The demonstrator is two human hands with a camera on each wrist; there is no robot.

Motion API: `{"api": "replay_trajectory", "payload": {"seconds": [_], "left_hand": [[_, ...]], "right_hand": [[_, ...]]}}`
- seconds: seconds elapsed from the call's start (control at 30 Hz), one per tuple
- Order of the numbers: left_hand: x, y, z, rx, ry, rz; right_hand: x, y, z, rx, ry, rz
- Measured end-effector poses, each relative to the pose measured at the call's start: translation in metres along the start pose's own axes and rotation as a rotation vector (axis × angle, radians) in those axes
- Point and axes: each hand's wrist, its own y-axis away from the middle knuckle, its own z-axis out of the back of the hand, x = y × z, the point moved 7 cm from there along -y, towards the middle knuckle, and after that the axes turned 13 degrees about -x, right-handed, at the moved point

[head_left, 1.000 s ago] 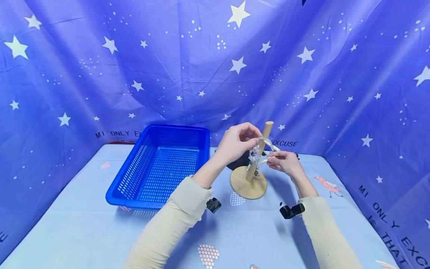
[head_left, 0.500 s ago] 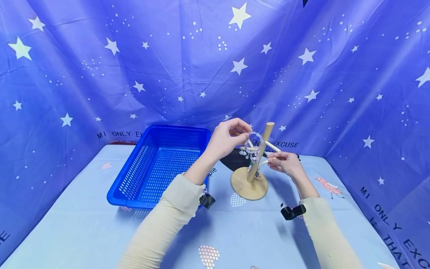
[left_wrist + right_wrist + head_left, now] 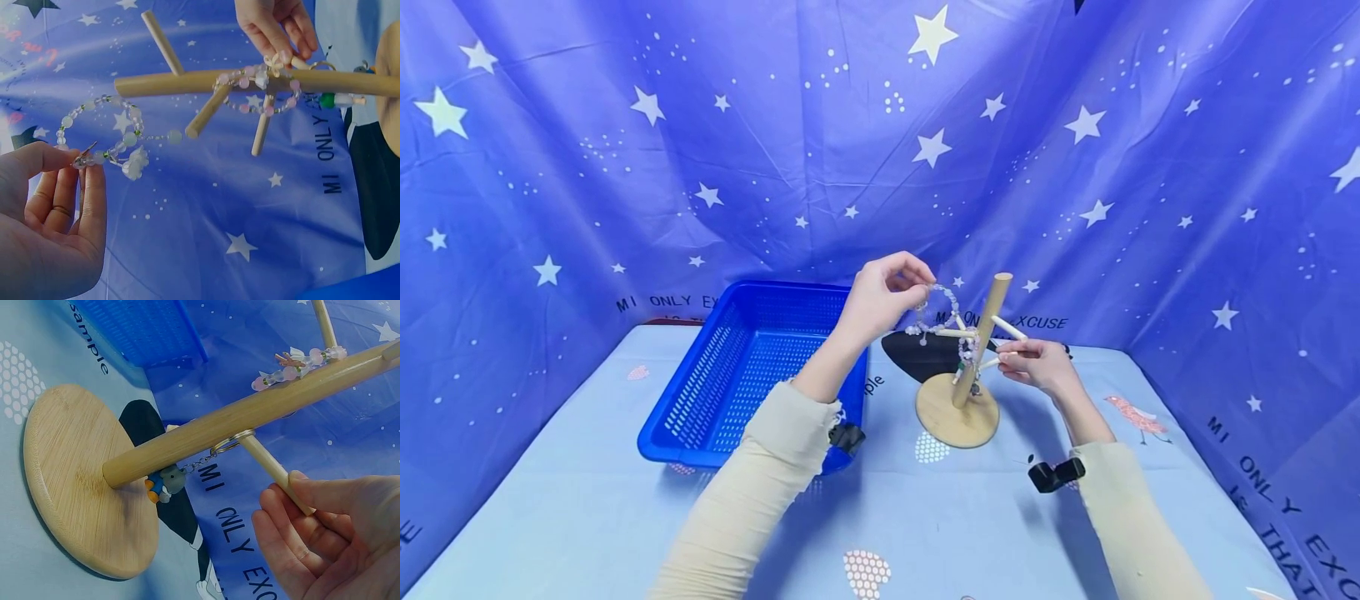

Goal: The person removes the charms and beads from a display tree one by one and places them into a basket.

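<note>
My left hand point(image 3: 883, 300) pinches a bracelet of pale, clear and green beads point(image 3: 134, 115) between thumb and fingertips. A white flower charm point(image 3: 134, 164) dangles from it. The loop hangs left of the wooden stand point(image 3: 992, 321), close to the tip of a peg point(image 3: 206, 114). With thumb and fingers, my right hand point(image 3: 1037, 362) holds the end of a low peg point(image 3: 269, 462) on the stand's right. That peg carries a keychain with a small grey and blue figure point(image 3: 172, 481). A pink beaded bracelet point(image 3: 244, 81) hangs around a left peg near the post.
A blue perforated basket point(image 3: 651, 446) sits left of the stand, partly behind my left forearm. The stand's round base point(image 3: 947, 429) rests on a light blue printed cloth point(image 3: 962, 517). A starry blue curtain point(image 3: 805, 150) rises behind. Another charm with green and white parts point(image 3: 340, 100) hangs low.
My left hand has moved left, drawing the pale bracelet away from the post and out past the left peg's tip. The right hand stays on its peg.
</note>
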Motion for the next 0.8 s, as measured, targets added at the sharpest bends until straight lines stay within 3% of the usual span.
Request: {"api": "replay_trajectory", "payload": {"seconds": [0.33, 0.8], "left_hand": [[0.012, -0.014, 0.021, -0.058, 0.060, 0.050], [0.034, -0.024, 0.047, -0.117, 0.089, 0.127]], "right_hand": [[0.000, 0.000, 0.000, 0.001, 0.012, 0.019], [0.000, 0.001, 0.000, 0.014, -0.011, 0.027]]}}
